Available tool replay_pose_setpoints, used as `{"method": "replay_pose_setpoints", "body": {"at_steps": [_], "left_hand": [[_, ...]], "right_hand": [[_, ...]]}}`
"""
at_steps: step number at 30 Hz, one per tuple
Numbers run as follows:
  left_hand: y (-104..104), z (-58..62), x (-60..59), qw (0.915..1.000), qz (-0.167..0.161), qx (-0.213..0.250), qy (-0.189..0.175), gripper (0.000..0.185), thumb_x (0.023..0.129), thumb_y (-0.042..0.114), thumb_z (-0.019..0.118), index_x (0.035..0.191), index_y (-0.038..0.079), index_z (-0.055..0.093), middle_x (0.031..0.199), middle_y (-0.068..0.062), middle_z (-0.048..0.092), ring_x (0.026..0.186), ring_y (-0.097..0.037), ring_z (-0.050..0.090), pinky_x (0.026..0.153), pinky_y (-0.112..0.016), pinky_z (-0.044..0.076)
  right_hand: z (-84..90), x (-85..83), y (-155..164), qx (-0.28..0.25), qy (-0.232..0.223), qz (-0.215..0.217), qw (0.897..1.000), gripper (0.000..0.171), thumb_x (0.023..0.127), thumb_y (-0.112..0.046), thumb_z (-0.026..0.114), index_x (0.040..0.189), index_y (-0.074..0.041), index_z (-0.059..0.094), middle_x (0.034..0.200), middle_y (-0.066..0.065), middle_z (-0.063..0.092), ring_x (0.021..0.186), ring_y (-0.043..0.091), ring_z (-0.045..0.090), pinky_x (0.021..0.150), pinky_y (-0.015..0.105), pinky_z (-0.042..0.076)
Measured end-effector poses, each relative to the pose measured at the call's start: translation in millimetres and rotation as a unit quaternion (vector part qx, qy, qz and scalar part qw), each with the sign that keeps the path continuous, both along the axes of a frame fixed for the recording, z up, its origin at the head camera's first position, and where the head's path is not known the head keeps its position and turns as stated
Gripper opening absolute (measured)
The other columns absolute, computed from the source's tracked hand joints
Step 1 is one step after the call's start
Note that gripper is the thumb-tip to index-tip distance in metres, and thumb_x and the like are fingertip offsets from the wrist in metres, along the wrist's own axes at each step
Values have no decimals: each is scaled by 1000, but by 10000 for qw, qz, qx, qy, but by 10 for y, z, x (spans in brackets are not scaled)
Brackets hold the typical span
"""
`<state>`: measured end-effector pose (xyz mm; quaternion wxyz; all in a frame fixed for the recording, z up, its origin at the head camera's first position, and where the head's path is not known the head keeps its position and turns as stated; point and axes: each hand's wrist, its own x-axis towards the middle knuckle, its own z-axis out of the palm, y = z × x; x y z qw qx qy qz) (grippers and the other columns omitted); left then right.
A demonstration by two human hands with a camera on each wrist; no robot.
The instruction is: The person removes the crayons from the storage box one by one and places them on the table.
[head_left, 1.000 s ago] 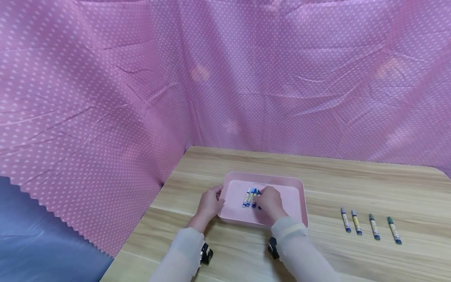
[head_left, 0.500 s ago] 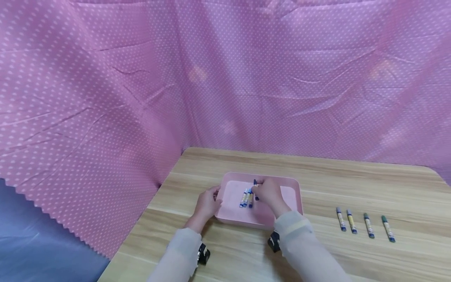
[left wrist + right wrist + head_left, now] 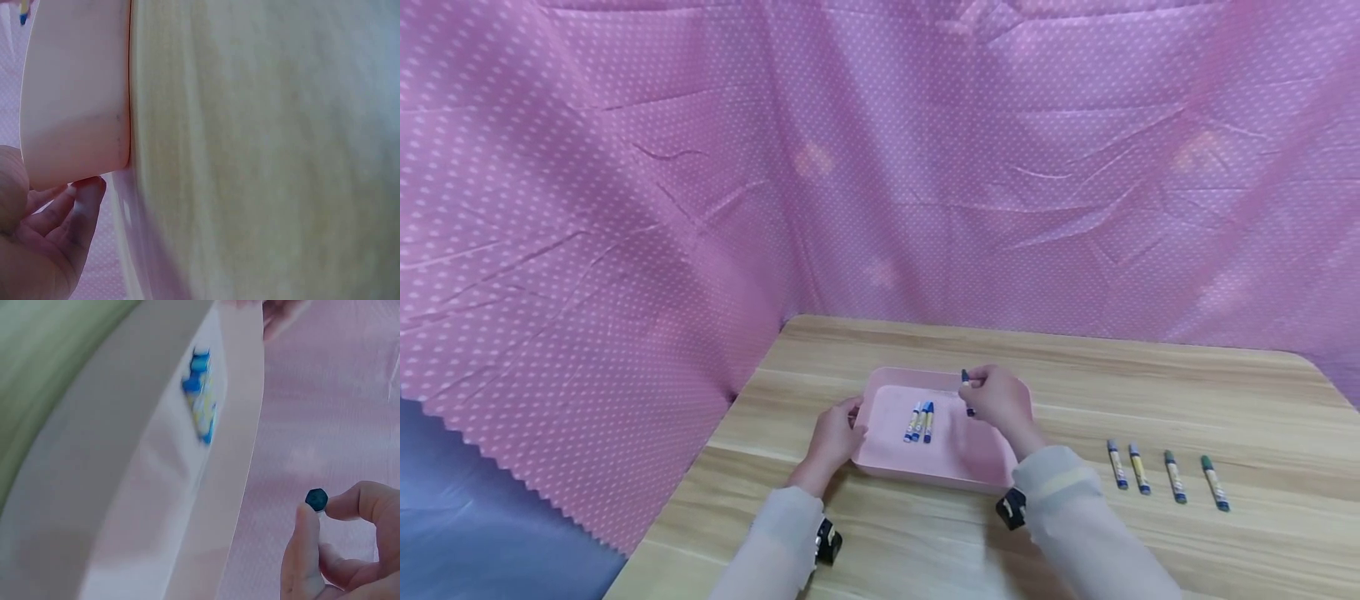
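A shallow pink tray [image 3: 925, 477] lies on the wooden table, its left end held by my left hand [image 3: 833, 437]. In the left wrist view, the left hand's curled fingers [image 3: 86, 206] touch the tray's outer wall. Above the tray's right part, my right hand [image 3: 1000, 402] pinches a dark crayon [image 3: 966, 379] between thumb and fingertips. The right wrist view shows that crayon's dark six-sided end [image 3: 317, 500]. Several paper-wrapped crayons [image 3: 919, 423] with blue ends lie side by side inside the tray, left of its middle.
On the table to the right, several crayons stand apart in a row, from a bluish one [image 3: 1117, 465] to a green-tipped one [image 3: 1215, 483]. Pink dotted cloth [image 3: 880, 167] hangs behind and left of the wooden table [image 3: 1075, 367].
My right hand has lifted the dark crayon away from the others in the tray and carried it to the right. The left hand keeps its place on the tray.
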<state>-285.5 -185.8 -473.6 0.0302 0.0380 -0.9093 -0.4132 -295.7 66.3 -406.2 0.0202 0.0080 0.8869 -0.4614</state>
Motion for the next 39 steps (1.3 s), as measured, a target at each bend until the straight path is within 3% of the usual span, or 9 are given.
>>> {"method": "replay_pose_setpoints", "body": {"at_steps": [6,14,19,30,39], "left_hand": [[-2,-5,0,10000,-40,-28,62,50,83,-5,67,131,2,55,112,-14,64,100,-26,61,81,-31,55],[-8,-1,0,10000,-27,-39,60,50,84,-5,66,132,2,54,112,-14,63,100,-26,61,82,-32,55],[-12,-5,8,9998,-115,-128,126,49,84,-4,66,132,0,54,113,-15,64,101,-27,61,85,-34,54],[-44,-35,1,9978,-235,-374,485,48,82,-6,67,128,-3,56,109,-16,66,101,-29,61,87,-38,52],[-33,-41,-6,9983,-246,-306,441,48,82,-5,67,129,-2,56,108,-16,66,97,-27,63,82,-34,55]], "right_hand": [[19,38,420,81,55,-66,9999,38,88,-10,60,119,10,55,104,20,62,76,22,65,62,27,58],[7,106,891,864,78,-273,9959,43,87,-14,59,120,13,54,105,22,62,90,31,61,76,39,55],[-42,158,1068,907,57,-275,9955,44,86,-13,59,119,15,52,108,27,60,91,34,61,76,41,55],[-310,293,1352,1140,-261,-381,9924,42,86,-14,61,115,15,53,103,27,59,83,30,59,71,42,53],[-517,363,1479,1640,-180,-353,9857,32,82,-11,62,101,15,59,85,19,64,75,28,59,67,43,51]]}}
